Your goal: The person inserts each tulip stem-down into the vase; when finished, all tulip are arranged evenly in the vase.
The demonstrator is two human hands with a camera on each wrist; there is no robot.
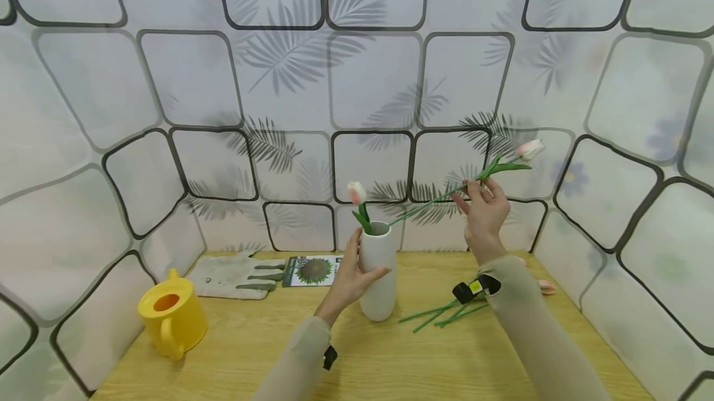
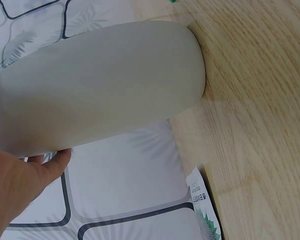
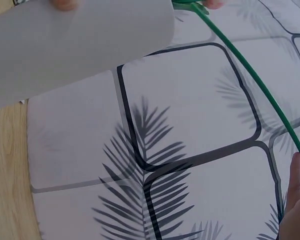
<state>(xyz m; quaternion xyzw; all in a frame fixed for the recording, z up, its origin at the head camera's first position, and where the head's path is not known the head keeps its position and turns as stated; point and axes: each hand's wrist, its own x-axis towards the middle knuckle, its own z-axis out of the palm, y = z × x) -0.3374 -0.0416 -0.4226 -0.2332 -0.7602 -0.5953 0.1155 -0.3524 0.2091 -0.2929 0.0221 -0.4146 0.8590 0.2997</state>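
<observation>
Patterned backdrop (image 1: 374,85), spanning the upper frame and both sides. The wooden worktop (image 1: 251,333) fills the lower frame and carries the loose things. The white vase (image 1: 380,292) stands upright just below centre, presumably placed there to lie within reach of both arms. The yellow can (image 1: 186,320) at lower left and the glove (image 1: 229,277) above and right of it lie apart from the vase, an arrangement that appears to leave the middle for the flowers. The left hand (image 1: 354,277) grips the vase from its left side, thumb across the front, probably to keep so tall and narrow a body from tipping. The right hand (image 1: 486,215), right of centre, pinches the held tulip (image 1: 426,204) below its leaves; this high grip seems to leave the long lower stem free. That stem slants down leftward to the vase's rim; whether its tip is inside cannot be told. Loose stems (image 1: 429,312) lie at lower right, partly hidden by the right arm. The seed packet (image 1: 314,271) lies flat left of the vase. A standing tulip (image 1: 357,193) rises from the mouth, leaning left.
</observation>
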